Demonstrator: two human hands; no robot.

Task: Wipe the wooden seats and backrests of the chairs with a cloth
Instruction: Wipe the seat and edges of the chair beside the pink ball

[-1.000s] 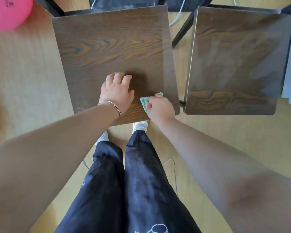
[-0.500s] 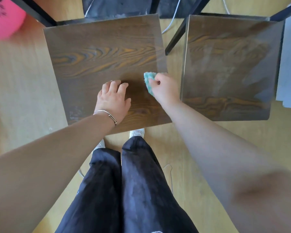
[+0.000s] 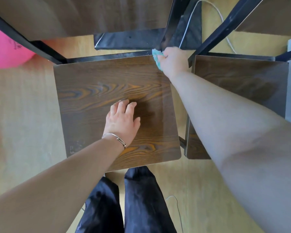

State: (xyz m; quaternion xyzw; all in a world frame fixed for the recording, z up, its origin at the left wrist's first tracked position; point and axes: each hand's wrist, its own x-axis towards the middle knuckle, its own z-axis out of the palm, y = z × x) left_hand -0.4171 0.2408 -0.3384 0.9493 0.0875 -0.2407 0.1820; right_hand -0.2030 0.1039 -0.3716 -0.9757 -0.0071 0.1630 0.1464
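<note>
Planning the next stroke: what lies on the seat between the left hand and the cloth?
Nothing: the head view shows bare wooden seat between the left hand and the cloth.

glossy grained wood seat [image 3: 111, 84], fluffy cloth [image 3: 156, 58], black metal frame [image 3: 107, 56]

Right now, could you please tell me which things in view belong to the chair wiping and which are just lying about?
For the job:
cloth, gripped by the right hand at the seat's back corner
left hand, resting on the left seat
right seat
backrest

Lying about:
pink ball
white cable
</note>
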